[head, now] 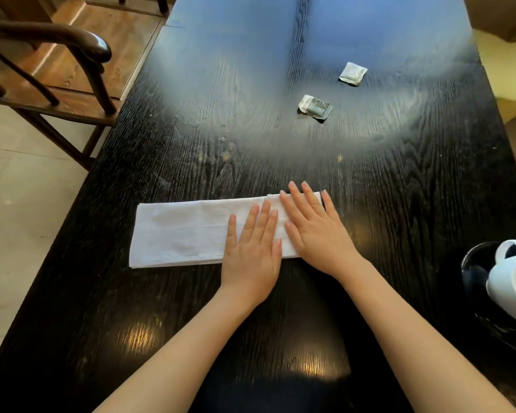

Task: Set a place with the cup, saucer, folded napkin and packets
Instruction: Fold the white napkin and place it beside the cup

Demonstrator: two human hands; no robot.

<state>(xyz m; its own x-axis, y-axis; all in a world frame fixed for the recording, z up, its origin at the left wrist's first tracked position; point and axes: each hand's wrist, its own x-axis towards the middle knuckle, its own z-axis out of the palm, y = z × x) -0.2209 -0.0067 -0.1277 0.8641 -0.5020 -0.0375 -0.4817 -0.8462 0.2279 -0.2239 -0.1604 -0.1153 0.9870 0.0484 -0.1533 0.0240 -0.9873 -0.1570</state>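
You see a plain white napkin (188,231) on a black table (251,138) streaked with woodgrain. Beyond the napkin lie two grey-and-white packets (315,106), the nearer one darker. Right of it, a white cup (513,281) meets a black saucer (474,263).

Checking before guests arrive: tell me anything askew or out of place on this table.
The cup lies tipped on its side on the dark saucer at the right edge. The two packets lie scattered and skewed far up the table. Nothing spilled.

Dim; hazy blue glare on far table (280,70), edges warped.
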